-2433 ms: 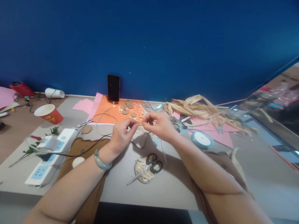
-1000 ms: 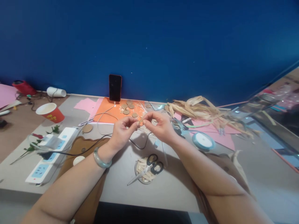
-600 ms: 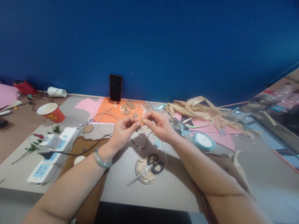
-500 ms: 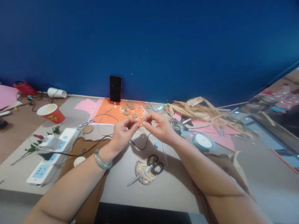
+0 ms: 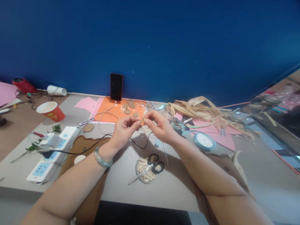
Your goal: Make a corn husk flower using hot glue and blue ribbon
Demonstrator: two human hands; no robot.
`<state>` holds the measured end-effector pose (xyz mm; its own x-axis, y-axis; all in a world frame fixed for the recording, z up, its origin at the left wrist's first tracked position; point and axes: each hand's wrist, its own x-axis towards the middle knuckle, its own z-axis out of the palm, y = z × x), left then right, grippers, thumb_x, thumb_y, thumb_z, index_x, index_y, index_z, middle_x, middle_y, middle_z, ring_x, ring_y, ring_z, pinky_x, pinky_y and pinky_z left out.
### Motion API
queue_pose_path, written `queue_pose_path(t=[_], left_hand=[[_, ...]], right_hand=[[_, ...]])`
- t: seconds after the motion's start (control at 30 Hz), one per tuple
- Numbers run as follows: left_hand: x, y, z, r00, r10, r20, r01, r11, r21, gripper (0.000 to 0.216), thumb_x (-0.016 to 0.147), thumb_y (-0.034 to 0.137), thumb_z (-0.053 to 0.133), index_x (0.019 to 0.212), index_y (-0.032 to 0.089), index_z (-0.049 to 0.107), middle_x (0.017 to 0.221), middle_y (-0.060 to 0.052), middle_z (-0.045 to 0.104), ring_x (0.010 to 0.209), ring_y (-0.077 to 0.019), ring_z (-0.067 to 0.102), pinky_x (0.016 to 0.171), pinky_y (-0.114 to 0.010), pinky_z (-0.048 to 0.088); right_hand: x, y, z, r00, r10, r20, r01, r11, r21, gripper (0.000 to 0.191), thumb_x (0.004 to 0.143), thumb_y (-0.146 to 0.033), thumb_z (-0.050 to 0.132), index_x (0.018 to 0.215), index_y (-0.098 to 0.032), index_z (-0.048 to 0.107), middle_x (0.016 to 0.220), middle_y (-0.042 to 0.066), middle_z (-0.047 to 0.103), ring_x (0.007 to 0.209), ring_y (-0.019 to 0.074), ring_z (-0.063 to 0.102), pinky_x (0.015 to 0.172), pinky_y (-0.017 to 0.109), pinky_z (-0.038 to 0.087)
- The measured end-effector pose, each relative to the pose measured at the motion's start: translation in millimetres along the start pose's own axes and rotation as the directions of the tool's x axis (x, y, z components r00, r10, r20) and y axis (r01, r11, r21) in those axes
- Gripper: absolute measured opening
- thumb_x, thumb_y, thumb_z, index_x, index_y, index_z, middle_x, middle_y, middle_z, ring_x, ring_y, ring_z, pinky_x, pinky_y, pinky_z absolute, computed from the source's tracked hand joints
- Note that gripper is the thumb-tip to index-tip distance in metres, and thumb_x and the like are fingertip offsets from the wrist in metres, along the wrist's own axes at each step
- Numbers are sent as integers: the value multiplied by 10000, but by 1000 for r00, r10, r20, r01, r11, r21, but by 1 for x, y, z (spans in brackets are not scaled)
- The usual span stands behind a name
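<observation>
both hands barely shifted: left hand [image 5: 123, 129] and right hand [image 5: 160, 126] still pinch the thin tan straw sliver [image 5: 141, 119] at fingertips, same fiddling ongoing.

pale green bangle [image 5: 102, 158], left wrist

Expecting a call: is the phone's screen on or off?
Off: the phone stands against the wall, its screen wholly black.

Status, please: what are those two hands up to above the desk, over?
Left hand and right hand pinch one small tan strip together, above the desk. Scissors lie on a dish nearer the person, untouched. Black cable loops beneath.
</observation>
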<state>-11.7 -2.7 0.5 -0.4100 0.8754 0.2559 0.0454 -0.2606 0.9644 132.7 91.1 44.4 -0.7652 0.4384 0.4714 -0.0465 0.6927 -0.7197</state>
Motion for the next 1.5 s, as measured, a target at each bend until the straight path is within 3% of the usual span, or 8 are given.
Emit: queue_pose_path(t=[0.2, 0.43, 0.77, 1.0, 1.37, 1.5], left_hand=[[-1, 3, 3, 1000, -27, 1, 27, 998, -61, 193, 745, 331, 707, 785, 147, 665, 655, -11, 645, 605, -113, 591, 619, -254, 485], [-2, 8, 4, 995, -75, 60, 79, 995, -68, 202, 728, 336, 720, 782, 147, 668, 635, -14, 658, 581, -113, 592, 596, -254, 485], [1, 16, 5, 964, -222, 143, 232, 971, -57, 221, 672, 333, 756, 717, 144, 650, 615, -22, 665, 535, -114, 579, 574, -263, 476], [-1, 15, 4, 951, -246, 188, 262, 963, -67, 214, 691, 339, 743, 723, 145, 659, 618, -17, 657, 538, -106, 567, 562, -249, 443], [-2, 12, 3, 892, -366, 265, 409, 903, -130, 265, 722, 394, 716, 696, 142, 641, 618, -19, 632, 521, -90, 552, 520, -216, 410], [-2, 12, 4, 898, -358, 258, 401, 906, -139, 252, 708, 376, 729, 701, 142, 636, 620, -22, 635, 520, -93, 550, 509, -214, 409]], right_hand=[[0, -1, -2, 1000, 8, -18, -9, 999, -54, 83, 899, -232, 531, 843, -174, 549, 761, 10, 595, 716, 129, 555, 676, 269, 438], [2, -4, -12, 999, 30, 41, -24, 989, -147, 87, 862, -209, 547, 797, -166, 587, 739, 15, 625, 687, 129, 554, 652, 264, 427], [3, -11, -23, 975, 143, 168, -130, 988, -88, 95, 830, -202, 549, 756, -155, 588, 696, 7, 608, 638, 112, 531, 622, 248, 420], [4, -13, -25, 972, 151, 180, -139, 987, -76, 87, 809, -169, 553, 729, -149, 581, 672, 4, 597, 624, 106, 523, 605, 239, 415], [3, -16, -24, 970, 144, 196, -125, 987, -103, 80, 811, -169, 556, 742, -152, 593, 681, 0, 609, 634, 102, 533, 600, 231, 404], [3, -16, -21, 973, 165, 159, -155, 985, -73, 84, 800, -176, 565, 730, -149, 603, 684, 5, 616, 632, 104, 536, 600, 236, 416]])
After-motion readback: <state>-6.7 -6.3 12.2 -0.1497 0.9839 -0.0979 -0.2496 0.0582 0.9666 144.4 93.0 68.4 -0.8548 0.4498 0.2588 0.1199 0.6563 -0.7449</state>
